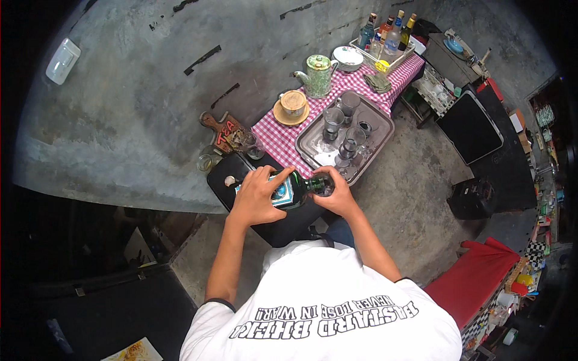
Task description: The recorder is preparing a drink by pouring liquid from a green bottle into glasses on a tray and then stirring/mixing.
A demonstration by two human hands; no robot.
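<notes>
Head view, looking straight down on a person in a white printed shirt, both bare forearms reaching forward. Landmark for all positions: the metal tray [379, 144] lying on the red checked cloth [280, 135].

Left hand [257, 197], just below the tray's near-left corner, lies over the body of a dark green bottle [293, 189]; fingers are spread and curled around it, thumb raised along the upper side. The bottle lies nearly level, its neck pointing toward the right hand.

Right hand [336, 194], directly below the tray's near edge, is closed around a small glass [323, 187] at the bottle's mouth; fingers are pressed together around it. Whether the bottle's mouth touches the glass cannot be told.

Both hands and the bottle are above a black surface [241, 174] adjoining the near end of the cloth.

On the tray: several empty clear glasses [333, 120], upright.

Left of the tray: a lidded cup on a saucer [292, 105]. Beyond that, a green patterned teapot [318, 73].

Beyond the tray's far end: stacked white plates [348, 58] and a crate of bottles [385, 36].

Farther left of the tray, off the cloth: a wooden board [224, 129] and two small jars [208, 161]
</notes>
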